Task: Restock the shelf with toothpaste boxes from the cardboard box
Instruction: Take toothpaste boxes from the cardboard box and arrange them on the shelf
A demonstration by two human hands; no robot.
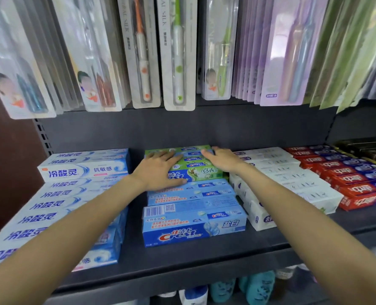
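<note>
I see glossy printed cardboard on the toothpaste boxes point(193, 221), a matt, dark metal shelf point(182, 267) with a finely textured look, and clear shiny plastic over card on the hanging toothbrush packs point(178, 53).

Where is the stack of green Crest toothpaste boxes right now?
Head view: green Crest toothpaste boxes sit mid-shelf at the back, under both hands, behind the blue Crest boxes.
</note>
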